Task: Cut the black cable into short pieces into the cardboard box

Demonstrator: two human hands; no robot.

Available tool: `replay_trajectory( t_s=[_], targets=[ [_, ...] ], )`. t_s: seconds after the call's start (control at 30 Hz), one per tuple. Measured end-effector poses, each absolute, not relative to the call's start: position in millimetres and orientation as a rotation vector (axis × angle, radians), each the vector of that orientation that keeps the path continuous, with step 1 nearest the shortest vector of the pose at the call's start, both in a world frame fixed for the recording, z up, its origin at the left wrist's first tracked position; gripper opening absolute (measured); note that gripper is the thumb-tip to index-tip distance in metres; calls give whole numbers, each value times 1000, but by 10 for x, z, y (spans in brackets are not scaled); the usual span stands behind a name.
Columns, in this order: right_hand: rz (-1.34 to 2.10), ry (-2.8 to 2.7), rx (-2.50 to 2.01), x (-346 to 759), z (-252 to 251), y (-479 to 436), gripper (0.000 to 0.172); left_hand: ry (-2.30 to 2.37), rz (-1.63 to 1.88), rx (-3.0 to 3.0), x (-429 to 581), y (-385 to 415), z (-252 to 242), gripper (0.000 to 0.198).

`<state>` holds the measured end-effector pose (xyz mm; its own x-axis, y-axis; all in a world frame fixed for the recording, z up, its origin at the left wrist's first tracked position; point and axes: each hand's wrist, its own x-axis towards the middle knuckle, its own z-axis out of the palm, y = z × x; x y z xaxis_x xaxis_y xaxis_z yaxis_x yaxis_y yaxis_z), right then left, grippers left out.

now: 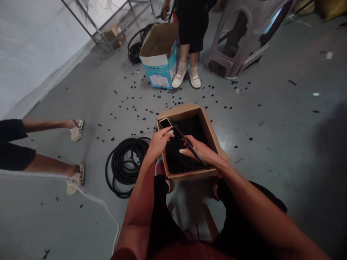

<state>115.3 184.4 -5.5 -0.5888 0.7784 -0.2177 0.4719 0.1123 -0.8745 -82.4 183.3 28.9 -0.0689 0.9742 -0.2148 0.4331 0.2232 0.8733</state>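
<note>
A long, thin black strip (193,148) runs slantwise over an open cardboard box (210,130) filled with small black pieces (176,159). My right hand (200,150) is curled around the strip, its thumb pointing left over the pieces. Near the strip's upper end is my left hand (159,142), its thumb and fingertips pressed together. What lies between those fingertips is too small to make out. A phone (165,123) rests in the box's far left corner, just beyond my left fingers.
Coiled black hose (121,166) lies left of the box. Small black rings are scattered across the floor. Ahead, a person in white shoes (195,81) stands by a blue-and-white carton (159,72) and a plastic stool (230,65). Another person's legs (51,164) extend from the left.
</note>
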Motion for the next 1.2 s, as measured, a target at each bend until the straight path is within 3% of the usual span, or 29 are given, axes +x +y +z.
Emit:
replay_trajectory(
  t_s=[0.27,0.63,1.2],
  targets=[
    [1413,-2141,-1239,1143,-48,1837,43,1694,705,1429,-818,1830,333,40],
    [1349,-2128,-1406,1099,-35,1814,14,1683,680,1432,-825,1849,295,42],
    [1264,-2178,-1580,1105,-2,1828,14,1662,708,1374,-792,1877,243,44]
  ],
)
